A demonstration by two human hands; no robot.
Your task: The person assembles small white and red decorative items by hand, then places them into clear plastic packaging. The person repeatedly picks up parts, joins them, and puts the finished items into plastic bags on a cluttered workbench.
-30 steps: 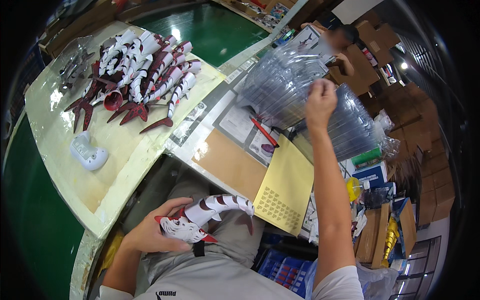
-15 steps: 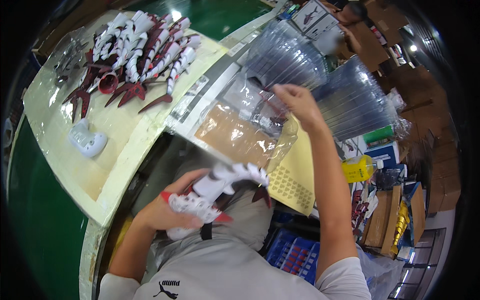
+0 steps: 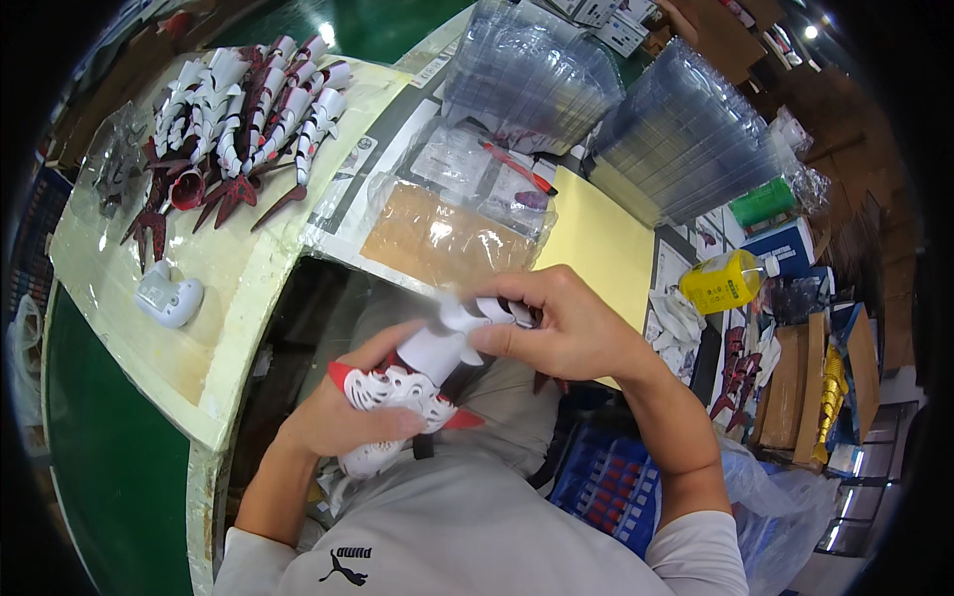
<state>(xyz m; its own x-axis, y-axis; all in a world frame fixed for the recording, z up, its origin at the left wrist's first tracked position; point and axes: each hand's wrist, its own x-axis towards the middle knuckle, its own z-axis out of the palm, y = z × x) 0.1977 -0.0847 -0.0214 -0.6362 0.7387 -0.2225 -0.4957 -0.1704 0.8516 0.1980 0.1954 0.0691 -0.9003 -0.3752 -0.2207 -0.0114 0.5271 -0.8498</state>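
Observation:
In my left hand (image 3: 348, 407) is a jointed toy fish (image 3: 429, 355), its openwork white head and red fins wrapped by my fingers, just above my lap. My right hand (image 3: 566, 323) is closed around the toy's white overlapping tail segments, thumb on one side and fingers on the other. Part of the dark red tail shows below that hand; the segments inside the grip are hidden. On the table beyond lies a slim red tool (image 3: 519, 167), too small to name, at the edge of a clear plastic bag (image 3: 467, 184).
Similar white and dark red tail pieces (image 3: 234, 119) are piled at the far left, above a white rounded device (image 3: 169, 298). Stacked clear plastic trays (image 3: 686, 149), a yellow bottle (image 3: 730, 282) and yellow sheet (image 3: 601, 248) sit to the right. A blue crate (image 3: 606, 482) stands below.
My right hand has come down from the plastic bag on the table and taken hold of the toy fish's tail segments. My left hand still holds the head. The red tool now shows uncovered.

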